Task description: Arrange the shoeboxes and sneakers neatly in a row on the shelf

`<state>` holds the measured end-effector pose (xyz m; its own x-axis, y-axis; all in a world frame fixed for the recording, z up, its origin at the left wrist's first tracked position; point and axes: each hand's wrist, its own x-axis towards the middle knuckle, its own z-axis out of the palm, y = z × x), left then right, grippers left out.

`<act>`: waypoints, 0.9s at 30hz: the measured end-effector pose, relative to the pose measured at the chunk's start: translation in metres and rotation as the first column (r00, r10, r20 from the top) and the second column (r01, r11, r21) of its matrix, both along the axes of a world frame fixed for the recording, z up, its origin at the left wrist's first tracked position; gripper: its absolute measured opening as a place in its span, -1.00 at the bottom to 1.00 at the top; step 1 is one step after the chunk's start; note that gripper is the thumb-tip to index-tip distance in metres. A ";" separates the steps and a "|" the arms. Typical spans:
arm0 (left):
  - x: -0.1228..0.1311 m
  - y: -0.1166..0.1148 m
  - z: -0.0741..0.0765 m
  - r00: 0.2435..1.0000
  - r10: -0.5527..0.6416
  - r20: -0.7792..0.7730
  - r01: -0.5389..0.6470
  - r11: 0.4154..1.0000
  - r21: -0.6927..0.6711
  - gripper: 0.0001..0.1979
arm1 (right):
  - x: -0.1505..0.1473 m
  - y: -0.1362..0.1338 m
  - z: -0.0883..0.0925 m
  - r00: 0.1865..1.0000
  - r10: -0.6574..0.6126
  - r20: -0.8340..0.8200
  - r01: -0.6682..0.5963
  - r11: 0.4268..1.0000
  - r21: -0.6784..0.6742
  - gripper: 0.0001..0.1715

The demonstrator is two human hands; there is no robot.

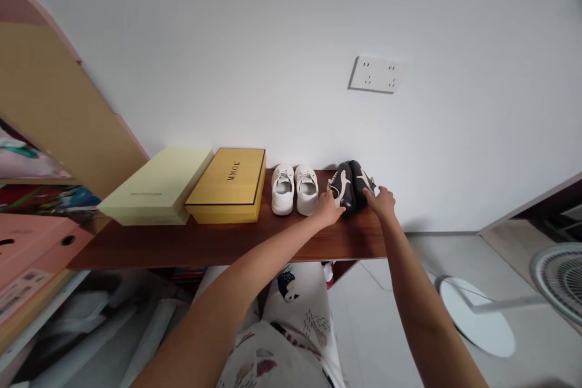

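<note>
At the right end of a brown wooden shelf [218, 248] sits a pair of dark sneakers with cream stripes and laces, soles close together. My left hand [329, 210] is closed at the near left side of the left dark sneaker [346, 193]. With its fingers bent, my right hand [382, 201] grips the right dark sneaker [359, 179] from its right side. My fingers partly hide both shoes. Left of them stand two white sneakers, a left white sneaker [283, 199] and a right white sneaker [307, 199], toes toward the wall.
A yellow shoebox [227, 185] and a pale cream box [157, 185] lie on the shelf's left part. A pink box [36, 251] is at far left. Behind is a white wall with a socket panel [375, 74]. A fan [561, 279] stands on the floor at right.
</note>
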<state>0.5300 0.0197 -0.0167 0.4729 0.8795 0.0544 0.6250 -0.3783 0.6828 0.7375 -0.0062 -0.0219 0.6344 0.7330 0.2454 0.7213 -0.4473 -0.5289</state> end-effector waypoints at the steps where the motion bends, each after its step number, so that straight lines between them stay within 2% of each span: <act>1: 0.009 0.000 -0.005 0.999 0.028 0.016 -0.027 0.999 -0.035 -0.27 | 0.008 -0.002 -0.006 0.995 -0.012 -0.095 0.007 0.999 -0.052 -0.35; 2: 0.016 0.001 -0.010 0.998 0.046 0.034 -0.044 0.997 -0.058 -0.26 | 0.014 -0.003 -0.012 0.982 0.008 -0.190 -0.023 0.997 -0.079 -0.37; 4: 0.025 0.005 -0.014 0.998 0.026 0.051 -0.022 0.997 -0.070 -0.34 | 0.021 -0.004 -0.020 0.940 0.096 -0.327 -0.113 0.993 -0.032 -0.39; 6: 0.030 0.010 -0.013 0.998 -0.056 0.028 0.057 0.997 -0.045 -0.46 | 0.025 -0.002 -0.023 0.927 0.180 -0.330 -0.168 0.984 0.065 -0.40; 8: 0.033 0.014 -0.006 0.990 -0.140 -0.033 0.140 0.990 -0.007 -0.55 | 0.027 0.001 -0.019 0.952 0.223 -0.209 -0.210 0.974 0.081 -0.43; 11: 0.037 0.017 0.008 0.962 -0.200 -0.186 0.212 0.976 0.047 -0.58 | 0.027 0.004 -0.006 0.963 0.262 0.058 -0.260 0.965 -0.041 -0.51; 16: 0.044 0.019 0.028 0.870 -0.223 -0.441 0.284 0.956 0.077 -0.58 | 0.014 0.000 0.011 0.878 0.318 0.359 -0.240 0.939 -0.245 -0.59; 20: 0.052 0.020 0.034 0.848 -0.225 -0.481 0.295 0.953 0.074 -0.60 | 0.000 -0.004 0.016 0.826 0.348 0.443 -0.228 0.926 -0.302 -0.61; 27: 0.065 0.022 0.037 0.815 -0.223 -0.535 0.310 0.947 0.078 -0.68 | -0.016 -0.005 0.015 0.799 0.394 0.454 -0.258 0.907 -0.332 -0.63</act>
